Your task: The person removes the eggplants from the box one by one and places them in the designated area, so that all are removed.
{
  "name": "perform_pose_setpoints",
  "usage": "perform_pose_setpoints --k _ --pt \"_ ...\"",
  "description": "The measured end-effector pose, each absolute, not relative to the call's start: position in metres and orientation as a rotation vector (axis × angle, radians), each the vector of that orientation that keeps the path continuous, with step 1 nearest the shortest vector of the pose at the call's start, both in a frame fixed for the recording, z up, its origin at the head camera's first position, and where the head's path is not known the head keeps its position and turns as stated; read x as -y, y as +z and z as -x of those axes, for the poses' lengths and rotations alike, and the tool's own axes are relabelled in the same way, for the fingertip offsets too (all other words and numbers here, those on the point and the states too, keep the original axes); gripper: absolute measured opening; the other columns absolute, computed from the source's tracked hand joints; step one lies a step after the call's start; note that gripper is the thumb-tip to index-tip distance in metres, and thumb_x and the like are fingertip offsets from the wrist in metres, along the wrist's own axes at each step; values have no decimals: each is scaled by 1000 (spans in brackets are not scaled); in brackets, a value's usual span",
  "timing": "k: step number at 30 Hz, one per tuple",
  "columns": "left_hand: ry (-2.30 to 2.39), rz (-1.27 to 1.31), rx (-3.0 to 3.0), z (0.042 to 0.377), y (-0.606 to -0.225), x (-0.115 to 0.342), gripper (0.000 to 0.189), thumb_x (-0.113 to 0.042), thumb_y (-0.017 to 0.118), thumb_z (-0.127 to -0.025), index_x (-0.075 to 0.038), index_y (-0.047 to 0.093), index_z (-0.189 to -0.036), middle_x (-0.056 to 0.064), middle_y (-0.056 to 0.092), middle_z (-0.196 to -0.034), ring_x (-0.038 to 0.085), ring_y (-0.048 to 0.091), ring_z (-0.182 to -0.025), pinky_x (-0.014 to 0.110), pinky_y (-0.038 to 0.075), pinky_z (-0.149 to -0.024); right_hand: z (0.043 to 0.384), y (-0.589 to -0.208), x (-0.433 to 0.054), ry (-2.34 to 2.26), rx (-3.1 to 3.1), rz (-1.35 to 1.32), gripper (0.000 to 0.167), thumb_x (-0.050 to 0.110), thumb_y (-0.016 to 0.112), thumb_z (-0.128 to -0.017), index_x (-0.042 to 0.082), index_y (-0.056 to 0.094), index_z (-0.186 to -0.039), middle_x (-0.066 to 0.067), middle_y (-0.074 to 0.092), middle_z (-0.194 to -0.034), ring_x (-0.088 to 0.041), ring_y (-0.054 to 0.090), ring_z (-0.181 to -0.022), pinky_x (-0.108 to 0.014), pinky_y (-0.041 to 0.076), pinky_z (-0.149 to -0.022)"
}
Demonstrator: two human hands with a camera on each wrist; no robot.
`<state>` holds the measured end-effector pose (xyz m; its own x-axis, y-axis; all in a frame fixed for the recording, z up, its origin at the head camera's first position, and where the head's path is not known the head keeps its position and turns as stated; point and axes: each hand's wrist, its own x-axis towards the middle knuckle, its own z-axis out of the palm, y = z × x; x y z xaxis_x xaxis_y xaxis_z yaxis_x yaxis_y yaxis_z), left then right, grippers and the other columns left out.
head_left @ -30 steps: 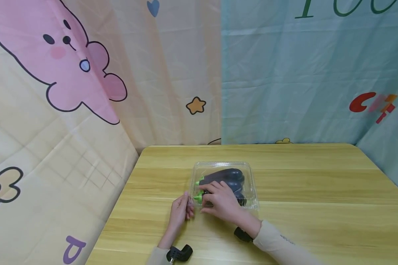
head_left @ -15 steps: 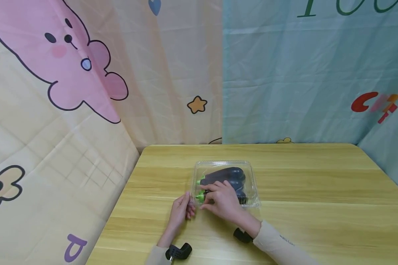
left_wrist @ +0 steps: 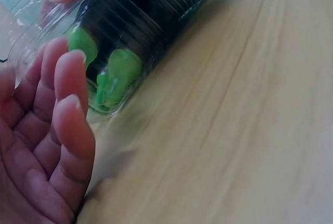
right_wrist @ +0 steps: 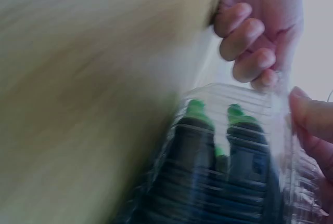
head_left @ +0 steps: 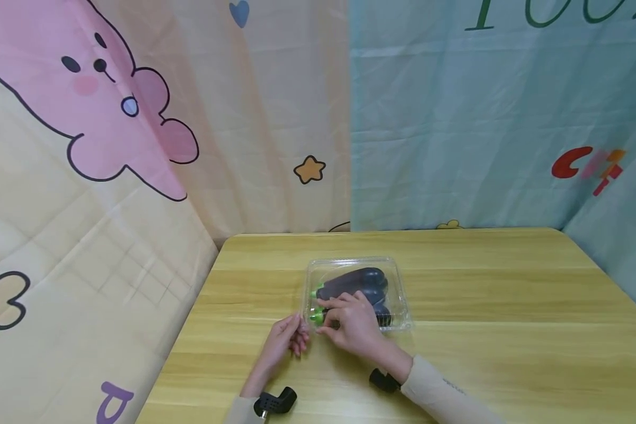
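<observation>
A clear plastic clamshell box (head_left: 401, 297) lies on the table with dark eggplants (head_left: 352, 280) inside, their green stem ends toward the left. My left hand (head_left: 282, 341) pinches the box's near left corner, its other fingers loosely curled, as the left wrist view shows from close by. Reaching over the near side, my right hand (head_left: 354, 323) covers part of the eggplants in the head view. Its thumb (right_wrist: 312, 115) and fingers grip the box's rim in the right wrist view. There the green stem ends (right_wrist: 197, 110) show through the ribbed side wall.
The light wooden table (head_left: 509, 294) extends to both sides of the box. Behind it hang printed curtains (head_left: 265, 118), cream on the left and blue on the right. Each wrist wears a black camera mount (head_left: 274, 401).
Both hands keep their places at the box, with the left wrist and forearm slightly farther left. The head view shifts a little; the box and eggplants stay put on the table.
</observation>
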<state>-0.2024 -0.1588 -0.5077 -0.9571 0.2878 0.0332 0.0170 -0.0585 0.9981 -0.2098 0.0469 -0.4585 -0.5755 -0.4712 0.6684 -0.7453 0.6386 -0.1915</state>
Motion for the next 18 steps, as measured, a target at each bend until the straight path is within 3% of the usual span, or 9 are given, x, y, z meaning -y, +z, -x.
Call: perform_pose_setpoints --k 4,9,15,18 --pt "2100 -375 -1971 202 -506 164 51 -29 37 -104 20 49 -97 4 60 -77 10 56 -58 20 46 -48 210 -463 -48 569 2248 -987 21 38 81 -72 24 67 -64 5 66 -113 -15 63 -94 -27 35 -65" --pt "2076 -421 -1923 202 -509 169 45 -28 37 -104 12 54 -96 5 61 -82 10 57 -61 21 48 -51 211 -467 -48 519 2188 -1040 22 35 80 -74 21 64 -67 -2 67 -112 -18 66 -94 -27 36 -63" --pt "2032 -522 -1872 204 -509 174 48 -27 38 -104 20 48 -105 8 61 -90 12 59 -68 22 49 -57 212 -468 -48 414 2177 -1058 24 32 78 -77 17 61 -69 -5 67 -110 -20 66 -96 -27 37 -62" --pt "2010 -589 -1872 205 -510 178 41 -20 42 -103 21 47 -108 7 60 -92 12 59 -72 22 50 -60 211 -467 -48 380 2180 -1063 26 31 78 -78 16 59 -70 -6 68 -110 -21 66 -96 -27 38 -62"
